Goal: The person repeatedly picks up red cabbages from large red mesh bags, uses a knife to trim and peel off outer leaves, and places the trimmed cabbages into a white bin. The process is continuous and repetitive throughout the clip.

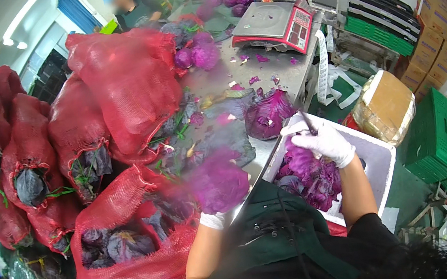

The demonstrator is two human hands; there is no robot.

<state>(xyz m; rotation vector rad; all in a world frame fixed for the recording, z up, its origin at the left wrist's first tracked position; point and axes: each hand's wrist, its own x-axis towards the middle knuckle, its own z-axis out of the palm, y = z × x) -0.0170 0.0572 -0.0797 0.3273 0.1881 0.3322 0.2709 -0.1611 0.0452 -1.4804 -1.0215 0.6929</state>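
Note:
My left hand point(213, 219), in a white glove, is closed under a purple cabbage head point(219, 181) and holds it over the table's near edge. The cabbage is blurred and hides most of the fingers. Over a white bin point(385, 158), my gloved right hand point(326, 143) has its fingers curled round a slim dark tool point(308, 122), whose kind I cannot make out. Purple cabbage leaves point(308, 176) lie in the bin below that hand. Another trimmed cabbage head point(270, 114) rests on the table just beyond the bin.
Red mesh sacks point(131, 89) of cabbages are stacked on the left, one open sack point(129, 241) nearest me. A red scale point(273, 27) stands on the metal table point(231, 75) amid leaf scraps. Green crates point(434, 133) stand at right. Another person point(134, 9) is at the far end.

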